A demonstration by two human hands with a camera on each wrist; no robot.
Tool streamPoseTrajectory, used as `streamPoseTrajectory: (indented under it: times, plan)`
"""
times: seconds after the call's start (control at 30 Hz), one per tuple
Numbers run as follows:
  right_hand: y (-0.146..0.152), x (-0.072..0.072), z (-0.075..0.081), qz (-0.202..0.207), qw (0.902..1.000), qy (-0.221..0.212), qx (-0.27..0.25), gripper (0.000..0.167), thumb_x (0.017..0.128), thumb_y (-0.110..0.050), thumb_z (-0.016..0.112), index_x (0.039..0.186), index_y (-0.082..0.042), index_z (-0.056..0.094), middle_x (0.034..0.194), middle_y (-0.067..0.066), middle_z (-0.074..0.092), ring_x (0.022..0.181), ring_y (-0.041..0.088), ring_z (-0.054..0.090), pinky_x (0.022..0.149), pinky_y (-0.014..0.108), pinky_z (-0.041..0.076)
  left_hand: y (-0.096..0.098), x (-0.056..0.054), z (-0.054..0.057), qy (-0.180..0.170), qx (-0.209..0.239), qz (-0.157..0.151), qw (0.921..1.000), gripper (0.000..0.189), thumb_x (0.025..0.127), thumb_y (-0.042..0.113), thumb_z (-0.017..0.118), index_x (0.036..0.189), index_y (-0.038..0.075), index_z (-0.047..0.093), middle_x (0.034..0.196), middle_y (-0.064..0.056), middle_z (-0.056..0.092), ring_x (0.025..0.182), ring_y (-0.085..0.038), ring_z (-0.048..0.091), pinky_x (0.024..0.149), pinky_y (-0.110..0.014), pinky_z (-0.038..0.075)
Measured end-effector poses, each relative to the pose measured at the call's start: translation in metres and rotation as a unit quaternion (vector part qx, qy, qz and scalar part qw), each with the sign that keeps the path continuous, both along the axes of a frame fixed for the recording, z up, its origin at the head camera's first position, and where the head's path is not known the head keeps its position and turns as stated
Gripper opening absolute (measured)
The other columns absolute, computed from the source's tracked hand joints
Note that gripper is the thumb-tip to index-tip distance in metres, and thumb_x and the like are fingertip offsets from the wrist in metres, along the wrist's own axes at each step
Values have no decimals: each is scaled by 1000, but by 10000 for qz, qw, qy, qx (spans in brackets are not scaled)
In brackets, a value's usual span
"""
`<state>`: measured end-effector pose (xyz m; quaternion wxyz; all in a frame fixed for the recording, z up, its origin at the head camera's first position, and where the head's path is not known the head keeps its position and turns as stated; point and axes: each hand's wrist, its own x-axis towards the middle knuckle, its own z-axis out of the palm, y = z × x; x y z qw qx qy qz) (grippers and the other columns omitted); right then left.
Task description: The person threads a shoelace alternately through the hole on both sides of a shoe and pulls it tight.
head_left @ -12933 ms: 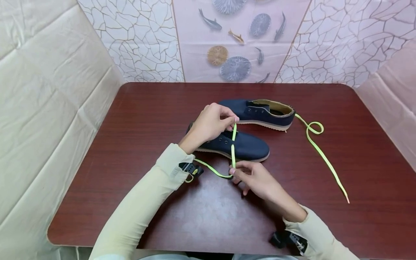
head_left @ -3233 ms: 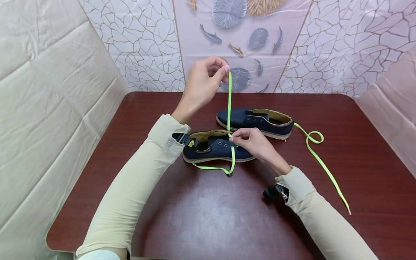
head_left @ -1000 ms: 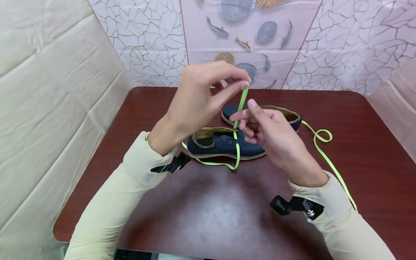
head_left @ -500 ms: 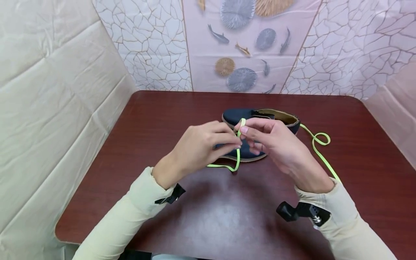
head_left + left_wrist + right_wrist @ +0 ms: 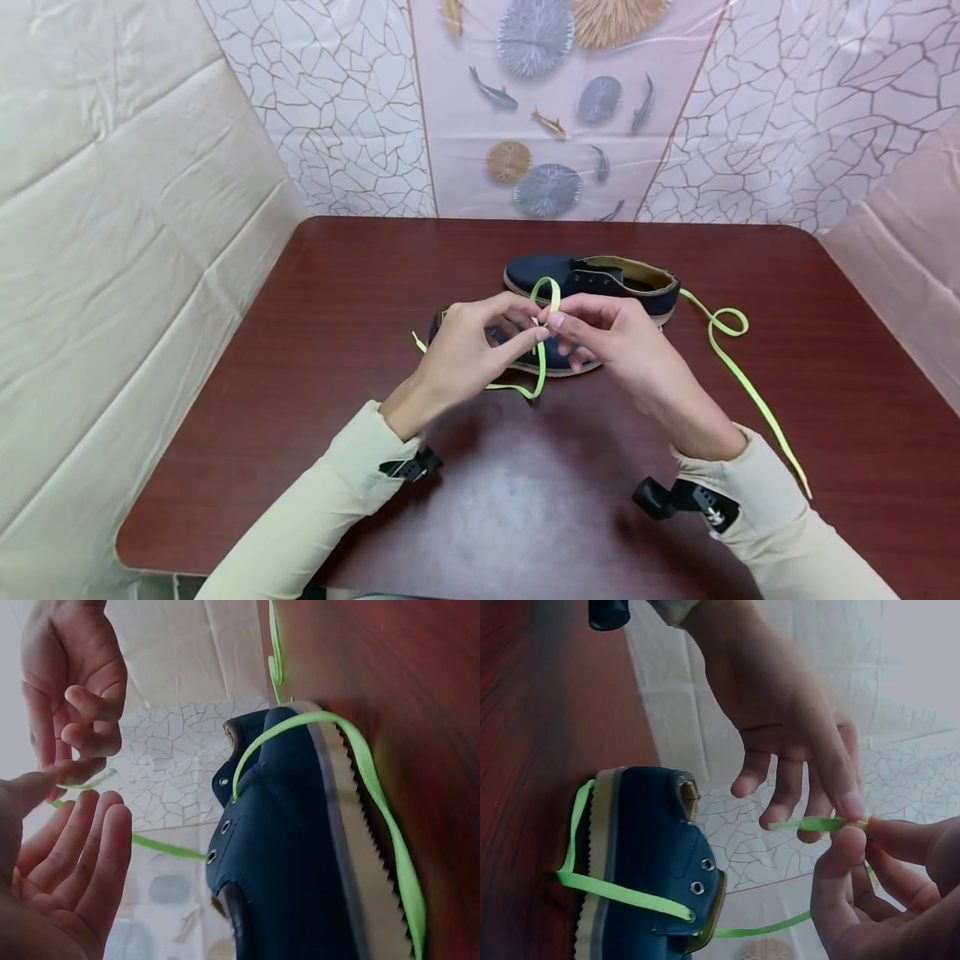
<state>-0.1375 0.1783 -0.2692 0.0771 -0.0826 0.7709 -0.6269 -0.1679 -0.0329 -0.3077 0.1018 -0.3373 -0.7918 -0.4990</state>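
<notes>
Evidently, the brown table (image 5: 225,467) serves as the flat base for the work. The far shoe (image 5: 551,268), dark blue, stands upright towards its back, toe to the person's left, perhaps set there to leave room in front; a second lace (image 5: 752,388) trails away beside its heel. The near shoe (image 5: 292,810) sits closer to the person, toe to the right and one side facing them, which presumably keeps its lacing within easy reach. Just above it, the left hand (image 5: 468,346) and right hand (image 5: 633,354) meet. The right one pinches the green lace (image 5: 630,895) between thumb and forefinger; the left thumb and forefinger look closed on it right alongside, so a small loop (image 5: 546,281) rises between them. Holding from both sides likely stops so limp a strip from slipping. The lace passes through the near shoe's hole closest to the toe, then down over the sole (image 5: 602,847) to the table. Smallest are the lace holes (image 5: 697,887); on the side facing the person, the two nearer the opening carry no lace.
</notes>
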Motion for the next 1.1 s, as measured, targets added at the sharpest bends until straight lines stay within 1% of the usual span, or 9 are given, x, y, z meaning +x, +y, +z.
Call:
streamPoseTrajectory:
  times: [0.17,0.33,0.43,0.57,0.7,0.87,0.97,1.03,1.1]
  plan:
    - [-2,-5,-8,7,9998,188,59,23,104,-16,70,118,2,72,87,-1,71,80,13,63,67,26,57,-1,-6,-6,6,-190,19,9998,10,96,18,80,105,13,82,100,6,79,88,0,69,70,-27,59]
    - [-5,-12,-21,121,9981,497,349,16,100,-11,73,111,1,72,91,1,70,71,14,60,64,26,54,-4,-12,-12,246,-371,82,9990,10,95,18,82,103,13,84,99,4,78,90,-3,70,68,-23,57]
    - [-7,-15,-34,188,9942,832,650,14,98,-7,76,108,1,71,94,8,72,70,14,63,62,28,54,-6,-14,-16,339,-402,213,9984,10,93,16,84,102,12,85,97,3,78,87,-5,70,67,-25,56]
    - [-7,-19,-50,241,9891,1043,1009,14,96,-3,76,109,1,72,93,14,74,74,12,68,64,30,59,-5,-17,-18,395,-375,289,9981,11,91,13,85,102,12,85,97,2,80,88,-7,72,74,-32,59]
    - [-8,-22,-59,76,9811,1324,1412,9,96,-4,77,104,-1,76,89,14,76,63,14,68,61,26,56,-2,-20,-17,432,-382,303,9979,9,91,13,85,100,13,86,97,2,80,89,-6,73,78,-33,59]
    - [-12,-27,-62,-129,9748,1562,1585,7,96,-6,77,103,-3,77,84,13,76,59,16,68,58,23,54,-2,-23,-17,278,-340,261,9987,10,90,12,86,100,14,86,97,2,79,87,-5,71,71,-24,57]
    - [-12,-30,-64,-131,9728,1694,1572,9,97,-6,77,105,-4,78,78,10,74,58,16,69,57,22,53,-4,-27,-17,5,-325,158,9993,14,92,14,84,106,12,85,99,1,80,89,-6,72,71,-22,58]
    - [-11,-33,-66,-145,9709,1813,1559,9,96,-5,76,105,-4,78,77,8,74,60,15,70,58,21,53,-6,-30,-16,-180,-463,213,9985,17,95,15,81,112,11,83,102,1,80,88,-7,72,74,-23,59]
    - [-10,-36,-68,-150,9692,1909,1550,9,96,-3,76,104,-5,79,79,7,75,63,16,72,60,20,54,-8,-33,-15,-375,-778,360,9956,19,97,16,79,115,11,81,105,1,79,87,-8,72,76,-25,58]
